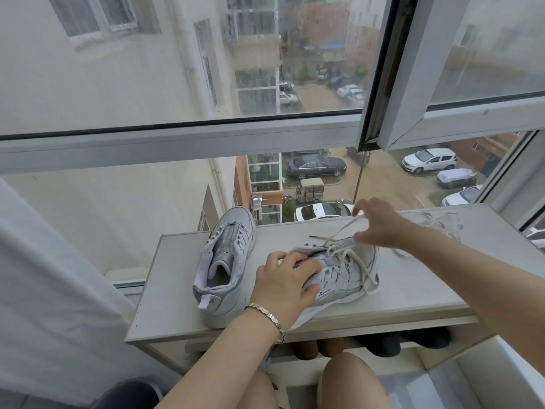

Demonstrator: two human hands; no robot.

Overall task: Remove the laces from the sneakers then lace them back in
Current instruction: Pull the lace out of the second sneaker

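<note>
Two pale grey sneakers lie on a white shelf top (182, 308). The left sneaker (227, 261) stands upright with no lace in its eyelets. The right sneaker (339, 276) lies tilted on its side, and a white lace (354, 261) runs loosely through it. My left hand (283, 284) grips this shoe at its collar and tongue. My right hand (380, 225), blurred, pinches one strand of the lace above the shoe's toe end. A second loose lace (439, 224) lies in a heap at the back right of the shelf top.
The shelf stands against a large window with an open sash (442, 122) at the upper right. Dark shoes (389, 343) sit on the lower shelf. A white curtain (44, 290) hangs at the left. My knees are below the shelf's front edge.
</note>
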